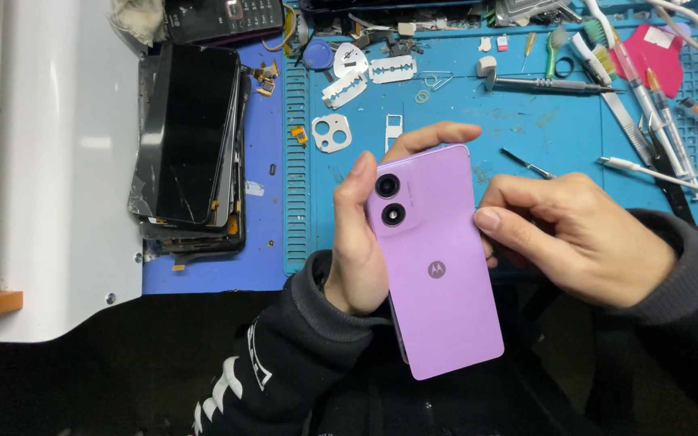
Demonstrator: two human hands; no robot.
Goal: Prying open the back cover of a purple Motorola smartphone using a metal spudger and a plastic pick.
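Note:
A lilac smartphone [438, 266] is held back side up above the blue work mat [543, 129], its two round camera lenses near the top left corner. My left hand [361, 242] grips the phone's left edge, thumb beside the lenses and fingers curling over the top. My right hand [575, 234] presses its thumb against the phone's right edge, the other fingers curled. Both wrists wear dark sleeves.
A stack of cracked black phone screens [191, 145] lies on the left of the mat beside a white machine [50, 161]. Razor blades [365, 77], a white camera frame [331, 132], tweezers [527, 164], a screwdriver [551, 83], brushes and white cables [672, 178] are scattered behind.

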